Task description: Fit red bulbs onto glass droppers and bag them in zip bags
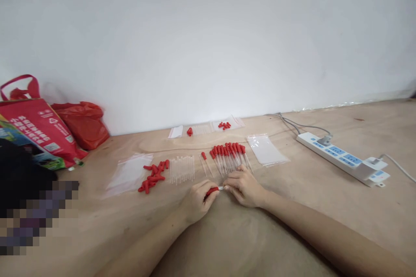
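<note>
Between thumb and fingers, my left hand point(199, 201) grips a red rubber dropper bulb point(212, 191). My right hand point(244, 187) pinches a clear glass dropper tube point(221, 188), whose end meets the bulb; how deep it sits inside is hidden. Just beyond my hands lies a row of droppers with red bulbs point(229, 150), and a single capped dropper point(204, 156) lies left of them. Farther left are a group of bare glass tubes point(182, 169) and a pile of loose red bulbs point(156, 175).
Clear plastic bags point(268, 150) lie right of the droppers and at left point(130, 173). Near the wall are more bagged bulbs point(224, 125). A white power strip point(338, 156) with cables lies at right. Red bags point(82, 123) stand at far left, by a dark, partly pixelated shape.
</note>
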Available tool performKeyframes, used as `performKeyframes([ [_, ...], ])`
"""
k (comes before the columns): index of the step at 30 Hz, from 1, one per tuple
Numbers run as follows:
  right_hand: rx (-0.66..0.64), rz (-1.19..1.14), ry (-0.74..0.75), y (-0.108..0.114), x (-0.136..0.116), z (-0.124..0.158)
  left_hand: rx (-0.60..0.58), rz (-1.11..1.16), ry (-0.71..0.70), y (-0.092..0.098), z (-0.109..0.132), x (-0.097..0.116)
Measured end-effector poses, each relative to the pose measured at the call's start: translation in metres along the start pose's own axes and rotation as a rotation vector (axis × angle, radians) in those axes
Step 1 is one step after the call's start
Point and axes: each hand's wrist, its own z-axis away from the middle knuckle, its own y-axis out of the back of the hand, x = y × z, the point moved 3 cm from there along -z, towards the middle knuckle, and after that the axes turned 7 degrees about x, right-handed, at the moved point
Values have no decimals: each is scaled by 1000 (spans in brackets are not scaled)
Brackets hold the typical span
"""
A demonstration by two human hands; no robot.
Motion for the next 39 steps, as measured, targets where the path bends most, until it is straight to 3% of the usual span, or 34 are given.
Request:
performKeyframes([
  [4,-44,68,29,7,0,-8,-11,-19,-37,4,-3,-1],
  [7,-54,88,-49,10,4,-16,21,-72,-9,18,-7,-9],
  [11,39,32,-384,8,19,-35,124,-275,204,59,-18,-39],
  [13,93,40,-518,3,23,-47,56,-406,315,82,-21,-59],
  [15,103,93,-576,-5,22,-61,-17,-573,414,103,-21,-77],
  [18,55,205,-612,-19,18,-76,-27,-706,491,123,-16,-96],
  [23,-27,330,-604,-34,16,-86,3,-793,489,120,-10,-106],
  [30,-17,288,-532,-40,0,-97,1,-834,513,106,-6,-117],
  [39,-181,187,-740,-66,-17,-129,-22,-829,528,103,-6,-117],
])
